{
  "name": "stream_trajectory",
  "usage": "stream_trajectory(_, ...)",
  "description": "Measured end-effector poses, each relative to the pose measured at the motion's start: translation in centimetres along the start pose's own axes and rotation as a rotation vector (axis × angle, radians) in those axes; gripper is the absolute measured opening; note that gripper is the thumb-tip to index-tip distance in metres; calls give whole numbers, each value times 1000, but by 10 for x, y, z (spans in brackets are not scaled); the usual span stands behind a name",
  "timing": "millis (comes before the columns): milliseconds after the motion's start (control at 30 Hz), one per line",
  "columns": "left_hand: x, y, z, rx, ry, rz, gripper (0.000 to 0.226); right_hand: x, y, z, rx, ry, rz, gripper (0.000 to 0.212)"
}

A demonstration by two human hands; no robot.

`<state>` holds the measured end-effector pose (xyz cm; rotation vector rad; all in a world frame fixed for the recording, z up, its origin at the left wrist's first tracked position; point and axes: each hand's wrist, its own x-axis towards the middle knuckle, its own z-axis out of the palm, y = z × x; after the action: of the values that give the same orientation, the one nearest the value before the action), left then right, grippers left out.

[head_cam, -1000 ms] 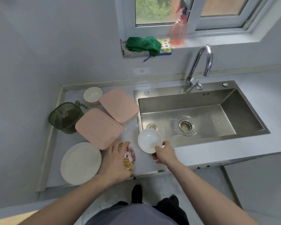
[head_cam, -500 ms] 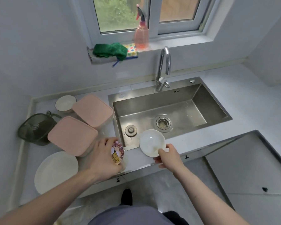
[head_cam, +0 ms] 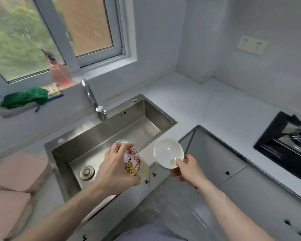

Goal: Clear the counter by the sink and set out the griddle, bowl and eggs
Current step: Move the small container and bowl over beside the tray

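- Two bare hands are raised over the front edge of the steel sink (head_cam: 147,112), each carrying a dish.
- Left hand (head_cam: 114,168) has its fingers curled over the top of a printed cup (head_cam: 131,162) with cartoon art and yellow lettering; the hand covers most of the cup, so its rim and base are hard to make out.
- Right hand (head_cam: 189,169) pinches the near rim of a small white bowl (head_cam: 168,152), thumb on the inside edge, the other fingers hidden beneath it. The bowl tips toward the camera and shows a faint yellowish smear inside.
- From the cup, the bowl sits at about 3 o'clock, close but apart, past the sink's right front corner and above the grey cabinet doors (head_cam: 214,157).
- A drain plug (head_cam: 87,172) lies in the basin at 9 o'clock from the left hand; the faucet (head_cam: 92,100) stands at 12 o'clock.
- Two pink lidded containers (head_cam: 16,173) are cut off at the left edge, blurred.
- On the sill, a green cloth (head_cam: 24,99), a spotted sponge (head_cam: 53,89) and a pink spray bottle (head_cam: 59,73), all smeared by motion.
- A black stovetop (head_cam: 285,145) is cut off at the right edge; what lies on it cannot be told.
- White counter (head_cam: 207,105) runs between sink and stove.
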<state>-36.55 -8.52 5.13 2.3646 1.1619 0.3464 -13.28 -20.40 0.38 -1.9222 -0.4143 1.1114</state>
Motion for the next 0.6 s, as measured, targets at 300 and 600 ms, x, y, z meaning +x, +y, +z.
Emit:
stream_trajectory(300,78,133,65,10,-137,307,97,-14,36,-145,234,260,43,21)
stream_trajectory(600,143,247,137,-6,-331,600,93,-41,73,-236,445,524,137,17)
